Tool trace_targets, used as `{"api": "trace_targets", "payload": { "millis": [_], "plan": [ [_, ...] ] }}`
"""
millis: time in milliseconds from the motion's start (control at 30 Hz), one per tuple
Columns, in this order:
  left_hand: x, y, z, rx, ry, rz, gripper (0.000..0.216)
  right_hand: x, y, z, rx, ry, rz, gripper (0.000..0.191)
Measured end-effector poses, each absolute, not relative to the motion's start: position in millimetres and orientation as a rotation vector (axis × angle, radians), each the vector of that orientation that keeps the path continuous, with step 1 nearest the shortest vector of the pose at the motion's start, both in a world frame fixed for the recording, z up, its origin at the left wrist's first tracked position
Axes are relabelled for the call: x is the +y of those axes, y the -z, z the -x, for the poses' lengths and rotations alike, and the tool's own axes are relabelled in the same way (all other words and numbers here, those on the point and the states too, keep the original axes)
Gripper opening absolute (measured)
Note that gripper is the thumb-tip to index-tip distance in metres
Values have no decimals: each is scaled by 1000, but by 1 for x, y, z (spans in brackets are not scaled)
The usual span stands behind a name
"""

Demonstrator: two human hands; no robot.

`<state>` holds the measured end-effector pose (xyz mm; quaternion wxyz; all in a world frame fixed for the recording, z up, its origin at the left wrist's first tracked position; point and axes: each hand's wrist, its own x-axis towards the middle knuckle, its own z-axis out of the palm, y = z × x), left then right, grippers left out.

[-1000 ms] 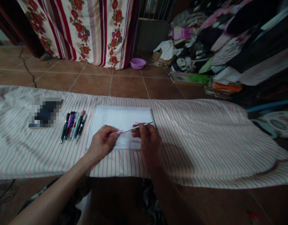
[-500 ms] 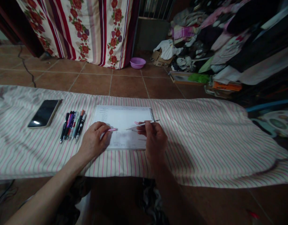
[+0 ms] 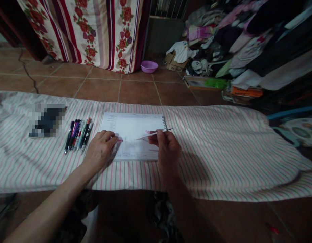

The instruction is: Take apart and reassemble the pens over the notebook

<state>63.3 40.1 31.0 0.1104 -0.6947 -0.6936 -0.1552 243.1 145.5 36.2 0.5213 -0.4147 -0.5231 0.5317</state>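
A spiral-bound notebook (image 3: 135, 123) lies open at a white page in front of me. Over its left part, my left hand (image 3: 101, 146) pinches a small pink pen part (image 3: 119, 140), mostly covered by the fingers. My right hand (image 3: 168, 146), at the notebook's right side, grips a thin white pen refill (image 3: 145, 136) with a dark far end; its pale end points left over the page. A small pink piece (image 3: 147, 132) shows by the right fingertips, and whether they hold it is unclear.
Several pens (image 3: 78, 135) lie side by side left of the notebook, with a phone (image 3: 48, 119) beyond them. A striped cloth (image 3: 221, 145) covers the table. On the tiled floor behind are a purple basin (image 3: 149, 66), a floral curtain (image 3: 102, 33) and piled clothes (image 3: 209, 30).
My left hand has shifted slightly left and turned, so less of the pink pen part sticks out from its fingers. The right hand stays nearly still with the refill.
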Motion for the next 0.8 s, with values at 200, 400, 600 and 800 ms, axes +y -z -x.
{"api": "trace_targets", "payload": {
  "millis": [200, 400, 600, 800],
  "plan": [
    [39, -34, -61, -1966, 388, 2046, 19, 145, -37, -243, -1261, -1277, 1005, 24],
    [39, -31, -59, -1951, 393, 2049, 18, 145, -38, -242, -1260, -1287, 995, 23],
    [39, -31, -60, -1966, 392, 2061, 19, 144, -39, -242, -1274, -1282, 1011, 24],
    [39, -30, -60, -2029, 429, 2036, 18, 145, -39, -242, -1256, -1285, 1023, 24]
  ]
}}
